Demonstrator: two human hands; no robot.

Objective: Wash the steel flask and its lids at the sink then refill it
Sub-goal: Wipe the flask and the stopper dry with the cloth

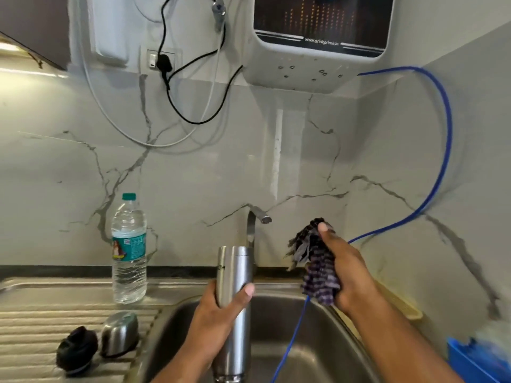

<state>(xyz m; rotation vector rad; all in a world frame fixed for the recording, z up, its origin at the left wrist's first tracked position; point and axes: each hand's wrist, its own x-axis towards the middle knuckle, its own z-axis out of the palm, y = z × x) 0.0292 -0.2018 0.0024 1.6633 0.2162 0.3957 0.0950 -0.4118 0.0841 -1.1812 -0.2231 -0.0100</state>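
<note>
My left hand (218, 308) grips the steel flask (233, 272) around its middle and holds it over the sink basin (279, 352), bottom end up. My right hand (345, 269) grips a dark purple striped cloth (318, 261) to the right of the flask, apart from it. On the ribbed drainboard (36, 327) at the left lie the steel outer lid (119, 333) and the black inner lid (77, 350), side by side. The tap (255, 219) stands just behind the flask.
A clear plastic water bottle (128, 250) with a green cap stands on the drainboard's back edge. A water purifier (320, 37) hangs on the wall above; its blue tube (442, 150) loops down into the sink. A blue tray (475, 360) sits at the lower right.
</note>
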